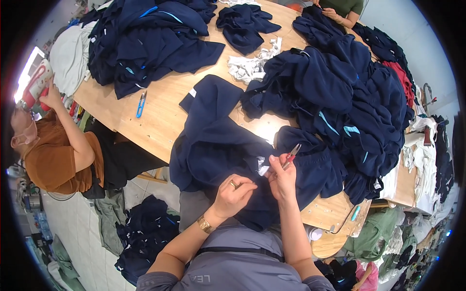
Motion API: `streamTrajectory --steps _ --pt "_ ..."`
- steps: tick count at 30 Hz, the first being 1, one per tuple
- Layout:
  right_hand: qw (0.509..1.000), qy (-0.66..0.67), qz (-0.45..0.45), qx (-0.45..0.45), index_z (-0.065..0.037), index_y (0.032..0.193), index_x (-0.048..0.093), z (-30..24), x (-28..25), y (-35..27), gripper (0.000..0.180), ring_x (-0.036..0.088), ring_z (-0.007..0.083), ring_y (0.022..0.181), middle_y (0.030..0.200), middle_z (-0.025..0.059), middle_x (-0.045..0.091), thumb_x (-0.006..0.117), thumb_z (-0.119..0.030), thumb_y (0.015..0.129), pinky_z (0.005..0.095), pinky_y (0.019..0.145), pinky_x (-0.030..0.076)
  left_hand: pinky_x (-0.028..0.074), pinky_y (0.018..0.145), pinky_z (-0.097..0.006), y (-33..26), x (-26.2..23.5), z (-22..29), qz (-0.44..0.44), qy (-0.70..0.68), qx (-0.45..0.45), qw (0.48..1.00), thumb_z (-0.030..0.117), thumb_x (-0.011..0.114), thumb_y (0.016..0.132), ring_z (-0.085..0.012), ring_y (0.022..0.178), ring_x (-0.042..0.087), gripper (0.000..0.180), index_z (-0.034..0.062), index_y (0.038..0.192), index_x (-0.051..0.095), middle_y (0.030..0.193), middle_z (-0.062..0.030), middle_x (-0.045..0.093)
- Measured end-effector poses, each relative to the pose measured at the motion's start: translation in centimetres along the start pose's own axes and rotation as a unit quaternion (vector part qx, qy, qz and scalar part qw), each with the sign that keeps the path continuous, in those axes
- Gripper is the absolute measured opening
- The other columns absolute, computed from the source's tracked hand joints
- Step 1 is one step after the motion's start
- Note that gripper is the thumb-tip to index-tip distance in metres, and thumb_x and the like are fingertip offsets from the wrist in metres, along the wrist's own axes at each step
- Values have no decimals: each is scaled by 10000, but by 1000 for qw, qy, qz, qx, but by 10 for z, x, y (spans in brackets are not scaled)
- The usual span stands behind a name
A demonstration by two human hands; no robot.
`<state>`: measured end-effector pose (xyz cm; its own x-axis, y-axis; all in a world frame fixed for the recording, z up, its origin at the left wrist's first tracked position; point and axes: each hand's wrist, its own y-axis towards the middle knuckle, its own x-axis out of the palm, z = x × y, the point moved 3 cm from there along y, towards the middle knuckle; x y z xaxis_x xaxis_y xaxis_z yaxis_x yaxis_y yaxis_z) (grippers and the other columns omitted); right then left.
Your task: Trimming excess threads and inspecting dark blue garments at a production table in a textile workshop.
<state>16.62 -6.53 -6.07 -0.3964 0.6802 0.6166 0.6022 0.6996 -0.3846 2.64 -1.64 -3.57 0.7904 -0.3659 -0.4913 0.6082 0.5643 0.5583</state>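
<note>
My right hand [282, 180] holds red-handled thread snips [291, 156], their metal blades pointing up and away from me. My left hand [234, 195], with a ring and a gold watch at the wrist, is closed in a pinch. Whatever lies between its fingertips is too small to make out. Under and beyond both hands a navy garment [208, 140] is spread over the table edge and my lap. Just left of my right hand a white label [262, 166] shows against the navy cloth.
Navy garments are heaped at the far left [145, 48] and right [330, 92] of the wooden table [160, 114]. Blue thread snips [141, 105] and white cloth strips [252, 63] lie on it. At left a person [63, 155] holds up a red-and-white object; another person's hands [335, 15] work at the far right.
</note>
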Motion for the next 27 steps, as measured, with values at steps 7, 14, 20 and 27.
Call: streamTrajectory --steps 7,14,20,27 --pt "994 -72 -12 -79 -127 764 351 -34 -2 -19 297 366 38 623 671 -46 391 597 33 810 188 564 278 471 556 -257 81 -38 -65 142 -19 -147 979 95 717 720 -153 664 582 163 47 855 640 848 -85 620" --pt "960 -184 -103 -186 -128 761 343 -87 4 -59 368 382 76 668 729 -27 361 649 60 680 195 613 306 430 871 -400 105 -58 -252 228 246 -265 904 257 690 742 -355 977 548 508 8 1152 522 1026 -225 583" --pt "782 -443 254 -358 -74 761 400 -127 -110 -33 239 407 104 709 735 9 377 625 2 782 232 680 341 486 719 -389 103 -60 -263 36 121 -394 910 254 690 689 -295 786 629 252 56 844 665 828 -170 649" --pt "865 -347 152 -330 -56 821 455 -101 -86 -16 239 549 152 641 733 95 568 679 -139 806 265 592 472 433 620 -408 150 -58 -107 129 23 17 991 56 571 700 -337 655 526 77 45 755 518 661 -134 525"
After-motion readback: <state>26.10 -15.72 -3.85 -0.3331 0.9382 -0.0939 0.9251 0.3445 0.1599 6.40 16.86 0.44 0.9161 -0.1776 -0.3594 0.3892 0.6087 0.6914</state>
